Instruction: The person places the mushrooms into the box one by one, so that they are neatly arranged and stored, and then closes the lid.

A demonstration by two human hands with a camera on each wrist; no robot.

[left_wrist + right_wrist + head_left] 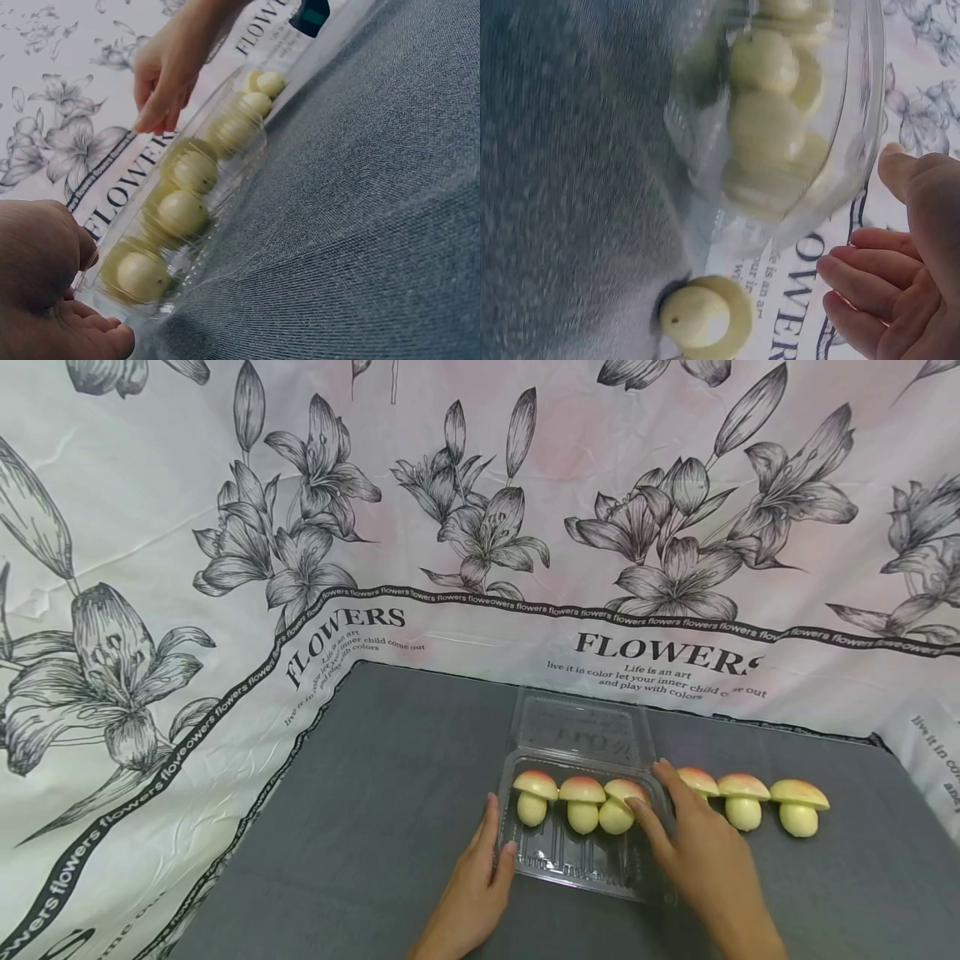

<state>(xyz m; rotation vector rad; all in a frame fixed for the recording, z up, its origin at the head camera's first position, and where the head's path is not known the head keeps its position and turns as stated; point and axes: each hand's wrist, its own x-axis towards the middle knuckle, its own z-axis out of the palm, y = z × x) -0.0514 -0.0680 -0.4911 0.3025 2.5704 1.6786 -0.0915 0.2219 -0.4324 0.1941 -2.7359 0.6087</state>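
A clear plastic clamshell box (pixel 577 875) lies with its lid raised at the back. Inside it three mushroom-shaped pieces (pixel 582 802), pale yellow with reddish caps, stand in a row. My left hand (pixel 468 889) holds the box by its left edge; in the left wrist view the thumb and fingers of that hand (pixel 45 285) lie either side of the rim. Over the box's right end is my right hand (pixel 705 843), its thumb near the rightmost piece in the box. In the right wrist view this hand (pixel 900 270) has loosely bent fingers with nothing between them.
Three more mushroom-shaped pieces (pixel 799 806) stand in a row on the grey cloth (pixel 360 827) right of the box, the nearest partly behind my right hand. The transparent lid (pixel 581 727) leans back toward the flower-printed curtain (pixel 480 652) behind the table.
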